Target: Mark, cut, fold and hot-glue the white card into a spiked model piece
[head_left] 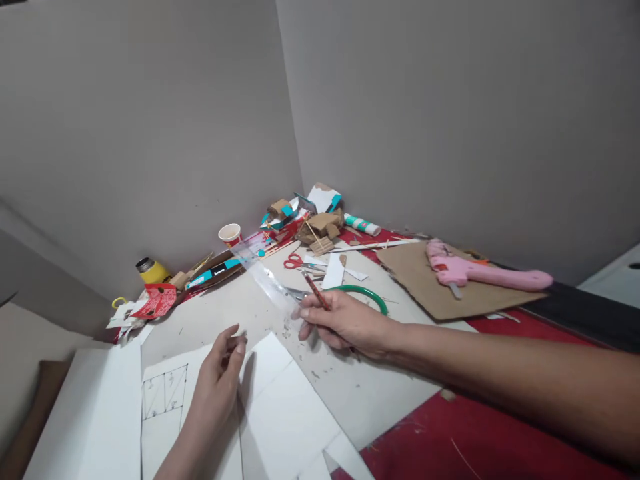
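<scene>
My right hand is shut on a red pencil that points up and away from me. It rests on the grey board, at the near end of a clear plastic ruler that lies slanting toward the back left. My left hand rests on a white sheet, its thumb and fingertips pinched together with nothing visible between them. Just left of it is a pencilled grid drawing on the paper.
A pink glue gun lies on brown cardboard at the right. Red scissors, a green loop handle, a paper cup, a yellow bottle, a glue stick and cardboard scraps crowd the wall corner.
</scene>
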Available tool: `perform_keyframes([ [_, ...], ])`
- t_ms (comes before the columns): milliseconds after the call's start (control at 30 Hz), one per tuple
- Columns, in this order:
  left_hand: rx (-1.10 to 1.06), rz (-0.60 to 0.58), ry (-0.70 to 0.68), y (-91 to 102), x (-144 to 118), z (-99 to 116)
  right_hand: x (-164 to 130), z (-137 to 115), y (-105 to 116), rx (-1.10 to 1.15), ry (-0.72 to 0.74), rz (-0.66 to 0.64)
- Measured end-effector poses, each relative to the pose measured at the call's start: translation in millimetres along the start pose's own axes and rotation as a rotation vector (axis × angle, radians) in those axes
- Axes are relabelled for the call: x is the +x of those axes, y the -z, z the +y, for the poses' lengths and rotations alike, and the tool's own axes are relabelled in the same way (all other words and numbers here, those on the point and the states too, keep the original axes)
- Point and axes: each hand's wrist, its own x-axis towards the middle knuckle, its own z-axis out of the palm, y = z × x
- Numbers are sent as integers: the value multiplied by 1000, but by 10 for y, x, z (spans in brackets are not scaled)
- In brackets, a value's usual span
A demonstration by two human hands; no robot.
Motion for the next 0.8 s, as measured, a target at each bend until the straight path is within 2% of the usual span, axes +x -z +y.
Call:
perform_keyframes([
  [133,38,-7,-32,-16,-18,-10,-8,-10,-20,-15,16,-57],
  [233,-23,103,-123,92,-23,66,-41,-34,-22,-151,56,-72],
  [300,-90,205,-221,191,-50,181,-65,-22,-3,-278,95,-21],
  [367,-152,269,-313,297,-81,325,-84,12,35,-457,234,31],
  [467,-168,327,-447,457,-80,507,-97,82,119,-789,579,20],
  [533,-104,327,-452,546,-37,558,-90,131,172,-966,757,-17],
  [600,-14,301,-412,591,7,550,-75,179,203,-1053,912,-27],
  [667,111,190,-307,574,16,504,-59,218,208,-1070,1076,-19],
  [700,191,83,-227,547,3,478,-55,231,203,-1066,1141,-3],
  [800,456,-407,27,461,-86,425,-64,237,174,-1073,1196,61],
])
